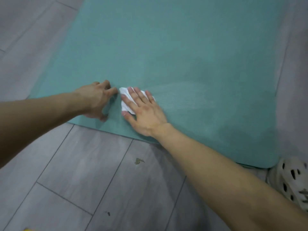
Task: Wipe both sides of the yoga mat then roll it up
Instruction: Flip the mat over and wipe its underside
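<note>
mat [175,47]: teal, fine ribbing | cloth [125,99]: white | floor [83,180]: grey wood-grain planks | shoe [290,179]: cream, dark holes

From the right hand [145,114], the yoga mat [175,47] lies open toward twelve and three o'clock; the left hand [96,100] blocks nine, a shoe [290,182] sits at four.

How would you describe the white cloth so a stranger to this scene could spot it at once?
A teal yoga mat lies flat on the grey plank floor. Near its front edge, the right hand presses flat on a crumpled white cloth. It is the only white thing on the mat; the left hand beside it holds nothing.
</note>
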A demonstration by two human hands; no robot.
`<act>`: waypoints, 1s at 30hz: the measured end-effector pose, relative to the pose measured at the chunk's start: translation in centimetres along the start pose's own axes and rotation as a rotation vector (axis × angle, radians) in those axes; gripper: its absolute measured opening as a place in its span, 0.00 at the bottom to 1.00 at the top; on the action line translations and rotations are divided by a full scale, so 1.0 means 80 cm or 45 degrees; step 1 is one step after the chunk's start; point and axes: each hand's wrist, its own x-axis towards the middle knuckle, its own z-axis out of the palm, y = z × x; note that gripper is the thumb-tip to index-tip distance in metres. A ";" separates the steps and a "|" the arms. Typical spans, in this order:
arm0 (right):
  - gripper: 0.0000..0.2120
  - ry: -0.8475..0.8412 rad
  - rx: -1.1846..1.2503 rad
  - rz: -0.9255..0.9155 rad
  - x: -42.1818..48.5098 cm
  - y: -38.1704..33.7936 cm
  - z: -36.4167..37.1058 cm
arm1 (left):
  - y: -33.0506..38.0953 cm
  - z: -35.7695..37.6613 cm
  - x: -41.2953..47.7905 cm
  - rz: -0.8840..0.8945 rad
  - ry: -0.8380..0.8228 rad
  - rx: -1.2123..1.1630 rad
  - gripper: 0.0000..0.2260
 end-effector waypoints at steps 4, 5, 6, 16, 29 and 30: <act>0.35 0.144 -0.036 0.316 -0.031 0.152 -0.035 | -0.003 0.000 0.004 0.008 -0.038 -0.042 0.51; 0.36 0.169 -0.031 0.502 -0.043 0.201 -0.050 | -0.001 0.000 0.008 0.003 -0.007 -0.035 0.49; 0.37 0.172 -0.013 0.674 -0.053 0.240 -0.064 | 0.001 0.001 0.011 -0.006 0.035 -0.032 0.48; 0.34 0.002 -0.002 -0.030 0.036 0.009 -0.012 | 0.002 0.016 0.023 -0.133 0.172 -0.194 0.64; 0.40 0.252 -0.014 0.610 0.001 0.178 -0.050 | -0.005 0.046 0.000 -0.085 0.244 -0.587 0.52; 0.39 0.216 -0.012 0.406 -0.001 0.133 -0.037 | -0.005 0.046 -0.001 -0.075 0.241 -0.599 0.51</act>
